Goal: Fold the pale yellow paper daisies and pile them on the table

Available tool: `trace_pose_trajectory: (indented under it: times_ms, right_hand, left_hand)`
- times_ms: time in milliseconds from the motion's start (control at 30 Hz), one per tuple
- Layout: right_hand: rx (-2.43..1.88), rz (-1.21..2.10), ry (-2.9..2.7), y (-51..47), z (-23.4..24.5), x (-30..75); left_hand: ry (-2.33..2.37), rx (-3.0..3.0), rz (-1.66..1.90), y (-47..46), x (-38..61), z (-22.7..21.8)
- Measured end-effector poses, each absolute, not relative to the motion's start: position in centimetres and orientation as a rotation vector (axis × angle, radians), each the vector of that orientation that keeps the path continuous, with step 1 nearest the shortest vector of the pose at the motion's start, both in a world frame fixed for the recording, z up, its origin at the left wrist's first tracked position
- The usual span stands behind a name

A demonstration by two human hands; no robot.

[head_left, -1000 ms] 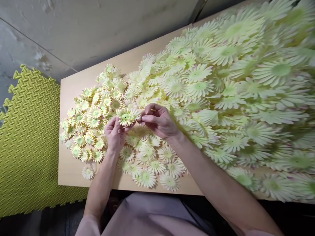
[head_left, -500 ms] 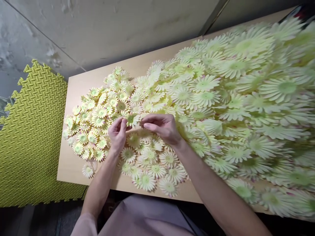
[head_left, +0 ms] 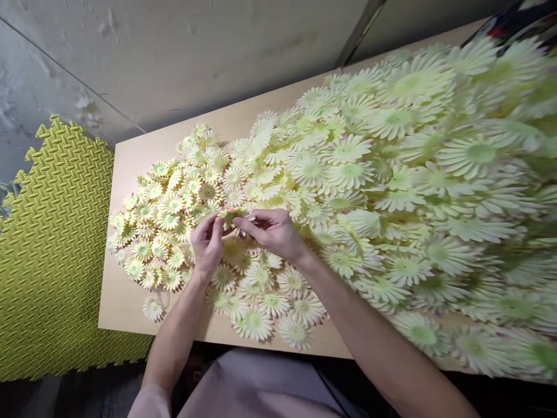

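Observation:
Between my two hands, over the middle of the table, is a small pale yellow-green artificial flower head (head_left: 230, 217). My left hand (head_left: 207, 241) pinches its left side between thumb and fingers. From the right, my right hand (head_left: 275, 234) has thumb and fingers closed on its petals; the fingertips partly cover them. Left of my hands lies a heap of smaller, curled flower heads (head_left: 169, 219). Several flatter ones (head_left: 254, 323) are spread just below my wrists, near the front edge.
A large pile of wide, pale flower layers (head_left: 352, 174) covers the right of the wooden table (head_left: 130, 313). Yellow interlocking foam mat (head_left: 52, 249) stands at the left edge. A grey wall (head_left: 217, 52) runs along the back. Dark items (head_left: 500, 29) lie at the far right corner.
My right hand has moved left to the flower head, and its fingers now meet the petals. The flower head has tilted between my hands. The camera view has shifted slightly.

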State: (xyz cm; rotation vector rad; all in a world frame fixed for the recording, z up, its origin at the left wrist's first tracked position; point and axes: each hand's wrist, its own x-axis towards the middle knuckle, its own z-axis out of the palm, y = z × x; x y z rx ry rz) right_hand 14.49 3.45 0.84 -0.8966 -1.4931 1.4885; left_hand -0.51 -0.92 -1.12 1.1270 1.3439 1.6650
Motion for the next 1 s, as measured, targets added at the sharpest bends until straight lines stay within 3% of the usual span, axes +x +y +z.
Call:
trace_pose_trajectory:
  times_ms: [200,433,600,1000]
  right_hand:
    - [-0.852,1.401,-1.603,3.3,1.6,14.7]
    - [-0.604,1.812,-1.240,3.9,1.9,15.3]
    - [-0.602,1.632,-0.973,4.8,1.6,16.3]
    - [-0.779,1.593,-1.115,4.4,1.3,15.6]
  left_hand:
    - [1.207,0.716,1.656,-0.7,-0.1,0.1]
    - [1.141,0.580,1.667,-0.3,-0.2,1.0]
    - [1.211,0.703,1.719,-0.4,-0.3,0.7]
    - [1.448,1.025,1.624,-0.7,0.3,0.9]
